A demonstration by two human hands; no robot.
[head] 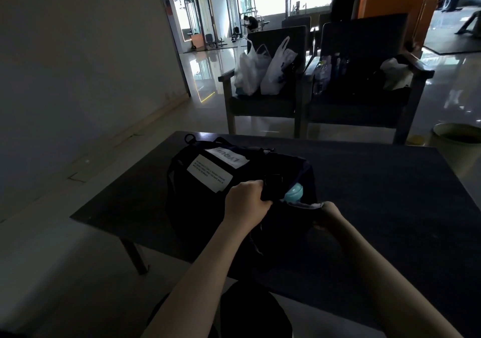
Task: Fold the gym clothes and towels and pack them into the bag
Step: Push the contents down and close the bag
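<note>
At the bottom edge lies the person's dark-clad lap [247, 311], with both bare forearms reaching forward over it. The left hand [247, 202] is clenched round a dark strap [272, 185] at the top of the bag [197, 207], knuckles up. The right hand [328, 216] grips the bag's near rim, fingers curled over the fabric; a pale grey edge [309, 205] shows just beside it, lining or cloth, I cannot tell which.

The bag is black and soft and sits on the left half of a dark table [390, 194], its mouth open between the two hands. In the mouth, close to the strap, shows a pale blue round thing [293, 193]; what it is cannot be told. Two white labels [209, 173] with dark print lie on the bag's upper side, and a small ring [190, 137] stands at its far end.

Past the table two dark armchairs stand side by side. The left chair [260, 103] holds white plastic bags [263, 69]. The right chair [364, 108] holds bottles [322, 72] and dark things with something white [395, 72] at the right arm. A round basin [455, 134] stands on the glossy floor to the right. A plain wall [78, 51] runs along the left. Far back are gym machines [208, 25] and a seated person [251, 22] before bright windows.
</note>
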